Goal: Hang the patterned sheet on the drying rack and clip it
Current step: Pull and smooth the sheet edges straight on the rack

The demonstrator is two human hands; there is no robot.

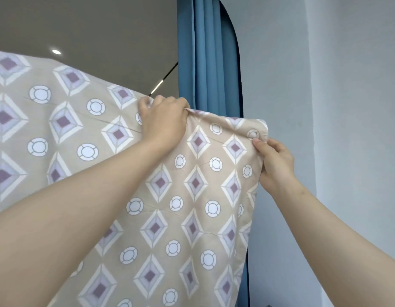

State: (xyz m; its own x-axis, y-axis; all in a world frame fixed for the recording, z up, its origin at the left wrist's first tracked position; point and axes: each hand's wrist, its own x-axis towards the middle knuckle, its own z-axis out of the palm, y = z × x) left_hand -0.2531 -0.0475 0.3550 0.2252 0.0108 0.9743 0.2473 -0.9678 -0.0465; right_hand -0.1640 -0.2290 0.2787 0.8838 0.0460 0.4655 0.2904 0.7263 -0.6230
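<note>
Two hands, left hand point(163, 120) and right hand point(275, 165), each gripping one patterned sheet point(192, 196), one blue curtain point(212, 63) behind

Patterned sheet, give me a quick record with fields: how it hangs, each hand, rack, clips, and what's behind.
sheet: patterned sheet, draped from its top edge, hanging down
left hand: left hand curled over the top edge, gripping it
right hand: right hand pinches the sheet's upper right corner
rack: not visible
clips: none visible
behind: blue curtain, pale wall
</note>
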